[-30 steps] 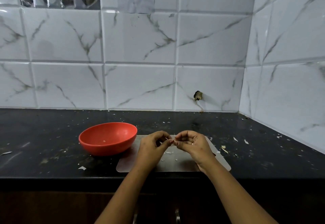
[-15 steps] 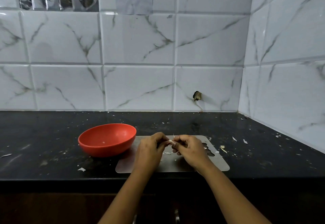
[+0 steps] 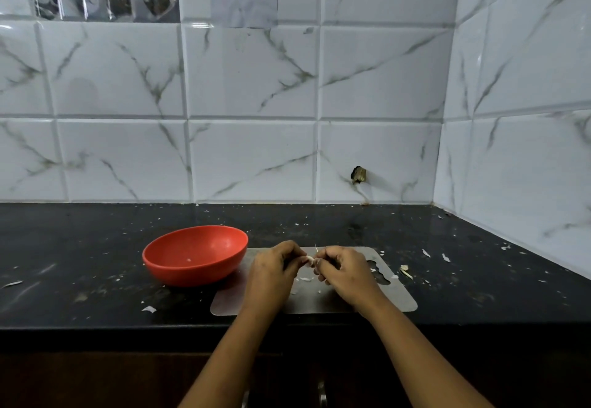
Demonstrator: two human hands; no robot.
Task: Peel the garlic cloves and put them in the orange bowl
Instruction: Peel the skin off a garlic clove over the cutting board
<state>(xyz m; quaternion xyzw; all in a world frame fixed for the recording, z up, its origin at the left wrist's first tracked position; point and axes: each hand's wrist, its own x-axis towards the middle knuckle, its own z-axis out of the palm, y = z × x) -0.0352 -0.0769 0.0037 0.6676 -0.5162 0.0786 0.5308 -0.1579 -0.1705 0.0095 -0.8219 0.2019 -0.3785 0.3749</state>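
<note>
you hold both hands together over the middle of the thin grey board, with one small pale garlic clove between them. your left hand curls in from nine o'clock and pinches the clove with its fingertips; your right hand curls in from three o'clock and pinches the other end, and a thin sliver of skin stands up at twelve o'clock of the pinch. neither hand is spread: both are drawn narrow around that one clove. the orange bowl rests on the dark surface at about nine o'clock of your left hand, its right side touching or overlapping the board's left edge, i cannot tell which. inside it i see only a tiny white fleck, too small to call a clove, so i judge that little or nothing peeled has gone in. loose skin scraps lie at three o'clock of the board and dot the surface, which suggests peeling is well under way. what is left, by my reading: strip the rest of the skin, carry the clove toward nine o'clock and drop it in the bowl. i see no other whole cloves waiting, though your hands hide part of the board.
</note>
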